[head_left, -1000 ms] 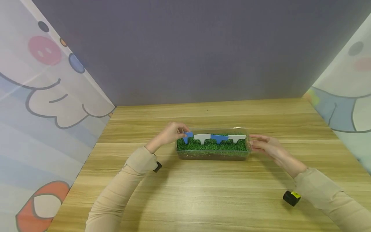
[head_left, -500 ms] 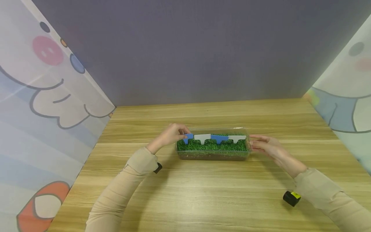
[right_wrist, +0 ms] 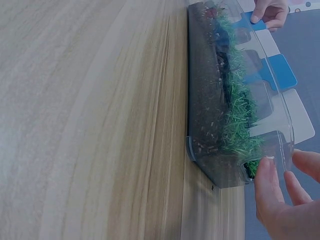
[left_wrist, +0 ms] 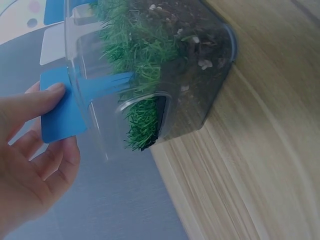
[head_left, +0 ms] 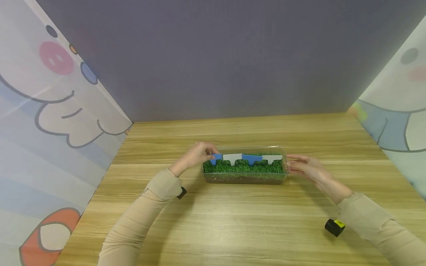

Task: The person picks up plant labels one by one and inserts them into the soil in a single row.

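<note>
A clear plastic planter box point(head_left: 246, 178) holds green grass point(head_left: 253, 169) over dark soil. Several T-shaped plant labels stand in a row in the grass. At the left end my left hand point(head_left: 198, 153) pinches the top of a blue plant label point(left_wrist: 60, 115) between thumb and fingers; its stem reaches down to the grass inside the box. To the right follow a white label point(head_left: 233, 158), another blue label point(head_left: 252, 159) and another white label point(right_wrist: 295, 117). My right hand point(head_left: 311, 170) rests with fairly straight fingers and thumb against the box's right end, near the rim.
The box stands on a wood-grain table point(head_left: 233, 221). A dark grey panel point(head_left: 233, 59) rises at the back. Cartoon-printed sheets point(head_left: 40, 147) flank both sides. A black wrist device point(head_left: 334, 227) hangs under the right sleeve.
My left hand has lowered the blue label slightly, so less of its stem shows above the grass. My right hand and the box have stayed in place.
</note>
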### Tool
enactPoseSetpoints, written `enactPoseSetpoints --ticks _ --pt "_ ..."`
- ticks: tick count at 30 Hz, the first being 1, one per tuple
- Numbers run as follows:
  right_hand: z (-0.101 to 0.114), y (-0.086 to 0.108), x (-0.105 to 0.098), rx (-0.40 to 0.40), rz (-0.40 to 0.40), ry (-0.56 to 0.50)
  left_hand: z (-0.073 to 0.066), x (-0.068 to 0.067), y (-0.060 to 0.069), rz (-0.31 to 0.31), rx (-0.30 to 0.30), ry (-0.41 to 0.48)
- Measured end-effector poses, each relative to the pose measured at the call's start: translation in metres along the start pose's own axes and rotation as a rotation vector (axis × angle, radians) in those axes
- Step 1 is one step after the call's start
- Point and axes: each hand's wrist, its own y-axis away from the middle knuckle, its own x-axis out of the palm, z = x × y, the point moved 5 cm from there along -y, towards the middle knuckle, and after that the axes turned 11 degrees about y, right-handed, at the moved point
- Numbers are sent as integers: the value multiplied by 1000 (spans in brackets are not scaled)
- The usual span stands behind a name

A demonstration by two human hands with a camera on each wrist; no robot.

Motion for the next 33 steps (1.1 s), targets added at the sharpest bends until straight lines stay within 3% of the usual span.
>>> enactPoseSetpoints --ticks 20,33 --pt "-1 0 -1 -3 0 -11 1 2 3 -28 15 -31" --pt "1 1 -1 -14 0 11 4 2 3 -33 -35 -1"
